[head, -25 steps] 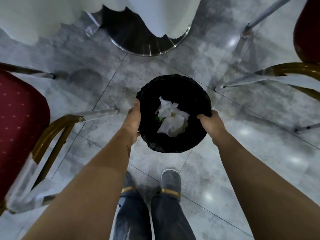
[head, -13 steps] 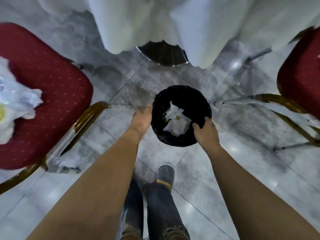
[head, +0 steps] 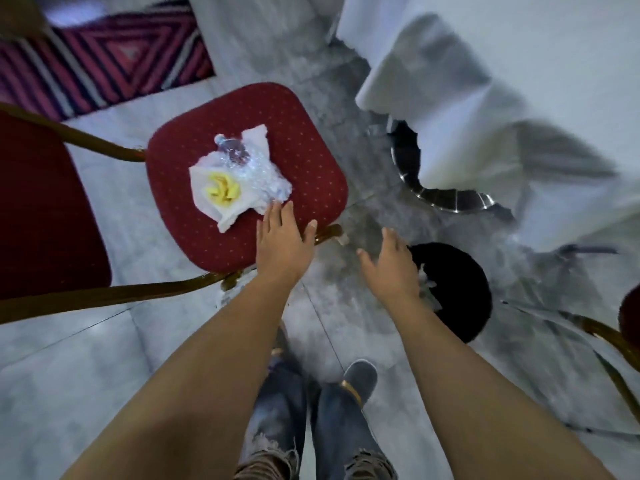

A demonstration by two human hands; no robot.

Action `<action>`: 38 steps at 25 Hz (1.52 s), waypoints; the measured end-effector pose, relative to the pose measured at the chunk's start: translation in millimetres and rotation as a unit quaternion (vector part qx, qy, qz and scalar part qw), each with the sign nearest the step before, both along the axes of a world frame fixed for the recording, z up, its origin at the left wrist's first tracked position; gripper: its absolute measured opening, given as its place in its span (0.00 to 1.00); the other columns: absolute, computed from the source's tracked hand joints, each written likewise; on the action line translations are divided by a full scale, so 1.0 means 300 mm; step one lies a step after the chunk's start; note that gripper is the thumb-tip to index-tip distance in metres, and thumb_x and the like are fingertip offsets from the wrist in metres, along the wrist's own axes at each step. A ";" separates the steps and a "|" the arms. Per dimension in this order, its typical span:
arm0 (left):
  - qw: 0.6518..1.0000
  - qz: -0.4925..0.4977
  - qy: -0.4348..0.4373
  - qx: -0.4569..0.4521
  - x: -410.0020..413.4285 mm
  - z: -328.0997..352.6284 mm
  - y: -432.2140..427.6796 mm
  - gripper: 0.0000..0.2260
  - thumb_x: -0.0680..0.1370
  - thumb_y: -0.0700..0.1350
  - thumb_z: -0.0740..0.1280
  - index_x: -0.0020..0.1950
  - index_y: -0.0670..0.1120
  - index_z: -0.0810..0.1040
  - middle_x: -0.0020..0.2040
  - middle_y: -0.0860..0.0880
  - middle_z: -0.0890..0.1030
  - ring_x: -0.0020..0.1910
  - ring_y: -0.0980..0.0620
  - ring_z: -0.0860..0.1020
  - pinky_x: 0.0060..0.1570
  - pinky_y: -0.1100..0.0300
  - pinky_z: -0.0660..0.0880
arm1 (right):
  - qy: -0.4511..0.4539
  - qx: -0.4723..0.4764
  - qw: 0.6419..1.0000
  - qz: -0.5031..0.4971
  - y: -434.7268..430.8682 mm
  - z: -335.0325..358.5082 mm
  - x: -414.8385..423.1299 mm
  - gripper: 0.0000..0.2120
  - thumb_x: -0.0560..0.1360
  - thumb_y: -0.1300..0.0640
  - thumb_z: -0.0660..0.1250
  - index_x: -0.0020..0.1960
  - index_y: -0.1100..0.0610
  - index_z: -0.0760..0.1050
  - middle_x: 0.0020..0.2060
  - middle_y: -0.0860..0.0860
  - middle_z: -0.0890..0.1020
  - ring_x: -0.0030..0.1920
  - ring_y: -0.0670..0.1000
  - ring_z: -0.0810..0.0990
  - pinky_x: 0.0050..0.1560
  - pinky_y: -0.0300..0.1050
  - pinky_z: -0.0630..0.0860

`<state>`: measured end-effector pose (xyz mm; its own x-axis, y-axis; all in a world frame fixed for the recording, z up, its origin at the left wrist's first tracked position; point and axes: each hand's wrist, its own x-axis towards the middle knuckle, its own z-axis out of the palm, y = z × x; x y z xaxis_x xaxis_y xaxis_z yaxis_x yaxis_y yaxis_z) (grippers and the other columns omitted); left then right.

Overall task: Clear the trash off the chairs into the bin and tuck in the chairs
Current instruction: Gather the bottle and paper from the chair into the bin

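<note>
On the red chair seat (head: 294, 161) ahead and to your left lies the trash (head: 235, 178): a white napkin spread flat, a crumpled yellow scrap on top of it, and a crushed clear plastic bottle lying across its far side. The pile sits near the middle of the cushion, well inside its edges.

Your left hand (head: 282, 242) is over the near right corner of that seat, palm down, fingers spread and empty. Its fingertips are just short of the napkin's near edge; whether they touch it you cannot tell from this blurred view. The thumb points toward the gold frame at the cushion's corner.

Your right hand (head: 389, 263) is held over the grey marble floor (head: 86, 375) between the chair and the bin (head: 457, 292), fingers loosely spread, holding nothing. The bin stands on the floor just right of that hand, lined in black, with white crumpled paper showing inside behind your wrist.

Beyond the bin a white tablecloth (head: 485, 98) hangs over a shiny round table base (head: 446, 199). A second red chair (head: 628, 317) shows at the right edge, and the red backrest of the first chair fills the left edge. A pink striped rug (head: 104, 64) lies at the top left. Your jeans and grey shoes are at the bottom centre.
</note>
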<state>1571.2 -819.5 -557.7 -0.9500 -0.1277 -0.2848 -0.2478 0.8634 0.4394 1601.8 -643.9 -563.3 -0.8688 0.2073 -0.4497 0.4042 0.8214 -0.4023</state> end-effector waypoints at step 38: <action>0.736 0.356 -0.234 0.526 -0.363 -0.174 -0.251 0.10 0.78 0.49 0.63 0.49 0.45 0.80 0.42 0.48 0.82 0.40 0.49 0.80 0.55 0.52 0.77 | -0.118 -0.358 0.903 -0.205 -0.402 -0.093 -0.416 0.41 0.70 0.52 0.76 0.76 0.48 0.56 0.65 0.49 0.74 0.61 0.50 0.76 0.49 0.46 0.80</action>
<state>1462.3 -894.7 -610.0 -0.5147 -0.0203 -0.8571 -0.8100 -0.3163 0.4939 1477.0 -764.6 -591.1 -0.6470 0.0720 -0.7591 0.7597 0.1473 -0.6334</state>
